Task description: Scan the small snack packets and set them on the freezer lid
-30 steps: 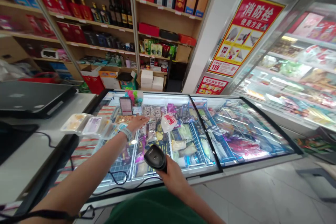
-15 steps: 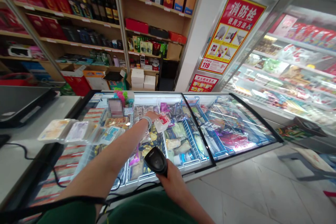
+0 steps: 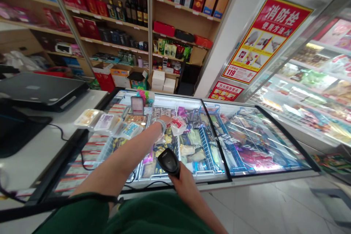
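Note:
Over the glass-topped freezer [image 3: 236, 180], my left hand [image 3: 166, 120] is stretched forward, its fingers closed on a clear plastic pack with a red label [image 3: 178, 125]. A light band circles that wrist. Nearer to me, my right hand [image 3: 184, 178] is wrapped round the handle of a black barcode scanner [image 3: 168, 161], whose head points away toward the upper left. Three clear packs stand in a row left of my left forearm: one yellowish [image 3: 87, 118], one with a purple label [image 3: 106, 122] and one with a blue label [image 3: 131, 130].
A black flat device [image 3: 44, 87] sits on the counter [image 3: 59, 126] at the left, with a black cable by it. Colourful fluffy decoration [image 3: 143, 94] stands at the freezer's back. Stocked shelves [image 3: 120, 22] rise behind, and a lit display cooler [image 3: 309, 84] is at the right.
The view has turned left, so the scene sits further right and more of the counter shows. Both hands keep hold of the pack and the scanner.

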### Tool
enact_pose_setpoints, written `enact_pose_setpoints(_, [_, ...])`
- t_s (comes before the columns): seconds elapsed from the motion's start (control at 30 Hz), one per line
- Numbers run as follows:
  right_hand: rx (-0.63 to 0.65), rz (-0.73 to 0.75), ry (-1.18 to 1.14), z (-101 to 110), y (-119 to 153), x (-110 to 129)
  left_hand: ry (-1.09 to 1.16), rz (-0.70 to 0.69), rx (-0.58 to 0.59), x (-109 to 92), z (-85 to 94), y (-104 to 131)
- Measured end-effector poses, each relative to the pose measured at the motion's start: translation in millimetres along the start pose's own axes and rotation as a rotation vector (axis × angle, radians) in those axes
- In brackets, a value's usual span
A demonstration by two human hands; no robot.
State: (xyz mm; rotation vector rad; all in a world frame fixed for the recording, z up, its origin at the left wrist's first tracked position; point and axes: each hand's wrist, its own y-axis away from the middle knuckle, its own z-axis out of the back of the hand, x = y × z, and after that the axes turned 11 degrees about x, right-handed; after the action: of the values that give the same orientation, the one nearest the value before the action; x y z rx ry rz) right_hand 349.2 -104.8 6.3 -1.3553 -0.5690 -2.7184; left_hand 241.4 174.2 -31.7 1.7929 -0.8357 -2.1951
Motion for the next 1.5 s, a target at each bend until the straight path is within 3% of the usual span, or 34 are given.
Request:
enact_pose_setpoints(0.13, [0.028,0.001,0.023,-3,-3,-2,0.180,0.109,0.061,8,12.5,20])
enact_pose_setpoints(0.3, [0.071,0.063,0.054,-8,-10,-2,0.352,0.149,0.094,27,42.8,55])
enact_pose_setpoints(0.57, [0.150,0.112,0.103,-14,-17,13,0.638,0.103,0.035,93,89.2,128])
enact_pose_setpoints(0.77, [0.188,0.139,0.146,-16,-23,18,0.773,-0.004,-0.043,150,95.9,174])
enact_pose_setpoints(0.9, [0.204,0.147,0.152,-17,-27,23,0.768,-0.066,-0.096,174,89.8,191])
enact_pose_setpoints(1.03, [0.227,0.146,0.147,-16,-29,27,0.703,-0.121,-0.167,183,86.1,198])
enact_pose_setpoints(1.2, [0.228,0.144,0.158,-15,-30,25,0.591,-0.138,-0.251,178,83.7,203])
enact_pose_setpoints(1.5, [0.208,0.153,0.132,-12,-32,19,0.523,-0.139,-0.248,168,80.3,199])
